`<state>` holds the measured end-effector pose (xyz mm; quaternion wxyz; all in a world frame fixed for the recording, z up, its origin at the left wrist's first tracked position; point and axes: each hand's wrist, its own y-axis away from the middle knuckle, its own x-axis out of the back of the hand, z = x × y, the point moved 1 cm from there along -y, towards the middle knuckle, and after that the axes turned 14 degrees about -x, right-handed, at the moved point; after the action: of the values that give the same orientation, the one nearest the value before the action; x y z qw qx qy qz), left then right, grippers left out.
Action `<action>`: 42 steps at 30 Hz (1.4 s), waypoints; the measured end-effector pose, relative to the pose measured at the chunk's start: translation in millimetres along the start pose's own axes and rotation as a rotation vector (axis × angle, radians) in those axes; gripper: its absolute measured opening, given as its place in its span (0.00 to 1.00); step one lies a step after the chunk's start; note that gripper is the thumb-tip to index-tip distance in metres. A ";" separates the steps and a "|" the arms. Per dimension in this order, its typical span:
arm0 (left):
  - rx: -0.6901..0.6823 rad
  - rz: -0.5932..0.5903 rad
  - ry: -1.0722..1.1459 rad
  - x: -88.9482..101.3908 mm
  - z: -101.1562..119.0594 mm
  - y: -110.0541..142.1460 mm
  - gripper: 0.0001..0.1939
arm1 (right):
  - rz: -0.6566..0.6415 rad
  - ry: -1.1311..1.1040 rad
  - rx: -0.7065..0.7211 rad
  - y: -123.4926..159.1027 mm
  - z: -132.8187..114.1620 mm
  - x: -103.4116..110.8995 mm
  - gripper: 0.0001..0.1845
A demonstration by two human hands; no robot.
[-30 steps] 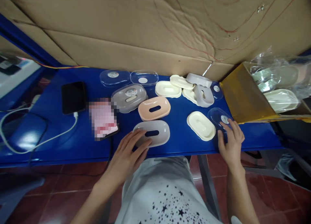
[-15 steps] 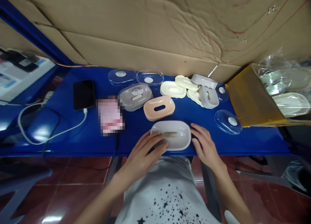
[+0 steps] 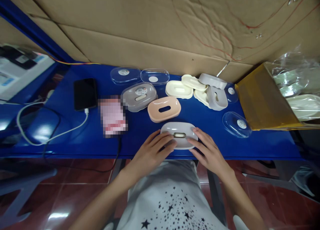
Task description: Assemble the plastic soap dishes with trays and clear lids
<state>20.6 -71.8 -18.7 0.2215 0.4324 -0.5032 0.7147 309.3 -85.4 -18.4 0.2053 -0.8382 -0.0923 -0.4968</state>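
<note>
- left hand [image 3: 152, 153]: free blue desk [image 3: 140, 141] to its left, up to the pixelated pink item [image 3: 112, 116]; black cable [image 3: 119, 150] crosses the desk edge there
- right hand [image 3: 208, 153]: free desk strip runs right, below clear lid [image 3: 236, 124]
- forward: peach soap dish [image 3: 164, 109] sits near grey soap dish [image 3: 178, 135], blocks straight pass
- back right: cream and grey dishes [image 3: 197, 90] crowded, no lane

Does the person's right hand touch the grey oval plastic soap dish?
Touching: the head view shows the right hand with fingers lying on the grey dish.
</note>
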 end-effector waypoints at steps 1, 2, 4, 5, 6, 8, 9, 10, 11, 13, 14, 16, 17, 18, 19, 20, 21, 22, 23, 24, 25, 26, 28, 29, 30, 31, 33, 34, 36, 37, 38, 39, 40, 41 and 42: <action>-0.005 -0.012 -0.002 0.6 0.5 0.1 0.14 | -0.001 0.003 0.001 0.5 0.7 1.1 0.27; -0.010 -0.023 -0.003 1.1 1.0 0.0 0.15 | 0.000 0.010 0.002 1.0 1.4 2.4 0.26; -0.021 -0.036 -0.004 1.4 1.6 -0.2 0.16 | 0.012 0.035 0.005 1.6 2.4 5.0 0.26; -0.025 -0.042 -0.006 1.0 1.7 -0.1 0.17 | 0.022 0.053 0.008 1.7 2.9 6.3 0.25; -0.025 -0.043 -0.009 0.4 1.6 0.2 0.17 | 0.033 0.071 0.012 1.8 3.2 7.5 0.25; -0.013 -0.033 -0.011 -1.3 1.0 1.5 0.18 | 0.050 0.102 0.030 2.1 3.9 9.6 0.24; -0.006 -0.022 -0.007 -2.3 0.7 2.2 0.18 | 0.053 0.111 0.036 2.3 4.3 10.4 0.24; 0.001 -0.009 -0.001 -3.2 0.4 2.8 0.18 | 0.053 0.115 0.038 2.7 4.9 11.2 0.24; 0.004 0.001 0.008 -3.9 0.1 3.2 0.17 | 0.052 0.115 0.035 3.2 5.7 11.8 0.24; 0.004 -0.001 0.025 -4.7 -0.4 3.0 0.17 | 0.048 0.110 0.018 4.3 7.9 12.7 0.25; 0.003 -0.010 0.030 -4.8 -0.6 2.3 0.16 | 0.045 0.107 0.009 4.9 9.3 12.9 0.25; -0.002 -0.037 0.033 -4.8 -1.3 0.2 0.15 | 0.043 0.106 -0.001 5.8 12.4 12.9 0.26; -0.006 -0.052 0.033 -4.9 -1.6 -1.1 0.14 | 0.043 0.104 -0.005 6.0 14.0 12.5 0.26; -0.008 -0.065 0.033 -5.2 -1.9 -2.3 0.14 | 0.042 0.100 -0.011 6.0 15.7 11.9 0.27; -0.010 -0.069 0.036 -5.9 -2.3 -3.5 0.14 | 0.040 0.094 -0.019 5.8 17.3 11.2 0.27; -0.008 -0.068 0.041 -6.9 -2.7 -4.5 0.15 | 0.036 0.086 -0.031 5.5 18.8 10.2 0.28; -0.003 -0.063 0.048 -8.2 -3.2 -5.4 0.15 | 0.031 0.079 -0.042 5.1 20.0 9.2 0.28; 0.000 -0.057 0.058 -9.7 -3.8 -6.1 0.15 | 0.025 0.074 -0.049 4.8 21.0 8.2 0.28; 0.000 -0.051 0.068 -11.1 -4.3 -6.6 0.15 | 0.018 0.072 -0.049 4.7 21.6 7.5 0.29; -0.003 -0.046 0.076 -12.2 -4.8 -7.1 0.15 | 0.010 0.073 -0.042 4.7 21.7 7.1 0.29; -0.008 -0.045 0.080 -12.6 -5.3 -7.3 0.14 | 0.004 0.079 -0.029 4.7 21.5 7.3 0.29; -0.012 -0.048 0.081 -12.0 -5.7 -7.4 0.14 | -0.005 0.087 -0.014 4.6 20.9 8.2 0.29; -0.018 -0.049 0.068 -6.8 -6.2 -6.7 0.12 | -0.023 0.098 0.019 2.3 19.1 12.2 0.30; -0.013 -0.055 0.056 -2.4 -6.2 -5.7 0.10 | -0.028 0.095 0.035 -1.1 18.0 15.1 0.30; -0.005 -0.061 0.044 3.0 -6.0 -4.0 0.09 | -0.029 0.085 0.048 -6.8 16.9 18.2 0.30; 0.009 -0.065 0.030 8.9 -5.6 -1.8 0.08 | -0.024 0.067 0.059 -15.3 16.0 21.0 0.29; 0.044 -0.051 -0.003 20.2 -4.1 4.3 0.07 | -0.002 0.028 0.073 -41.3 15.0 23.5 0.28; 0.065 -0.034 -0.019 24.6 -2.9 7.8 0.08 | 0.004 0.014 0.081 -58.4 15.0 22.3 0.28; 0.092 0.014 -0.044 29.4 0.1 14.4 0.11 | -0.027 0.005 0.113 -96.5 16.2 14.0 0.26; 0.098 0.033 -0.049 29.6 2.0 17.1 0.13 | -0.063 0.002 0.143 -115.1 17.1 7.6 0.25; 0.101 0.046 -0.049 28.4 3.9 19.2 0.14 | -0.106 -0.001 0.176 -131.6 18.1 0.7 0.24; 0.103 0.053 -0.048 26.1 5.9 20.7 0.14 | -0.143 -0.009 0.205 -144.9 18.9 -5.8 0.21; 0.107 0.063 -0.050 23.1 7.7 21.6 0.14 | -0.162 -0.019 0.218 -153.9 19.2 -11.0 0.19; 0.118 0.077 -0.053 19.8 9.4 22.1 0.15 | -0.160 -0.034 0.215 -158.1 18.7 -14.2 0.18; 0.135 0.096 -0.059 16.3 10.8 22.3 0.15 | -0.135 -0.055 0.196 -157.2 17.4 -15.0 0.17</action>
<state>-0.4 -92.3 -15.4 0.1425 0.4429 -0.4803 0.7435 259.4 64.2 1.0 0.2497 -0.8191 -0.2024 -0.4751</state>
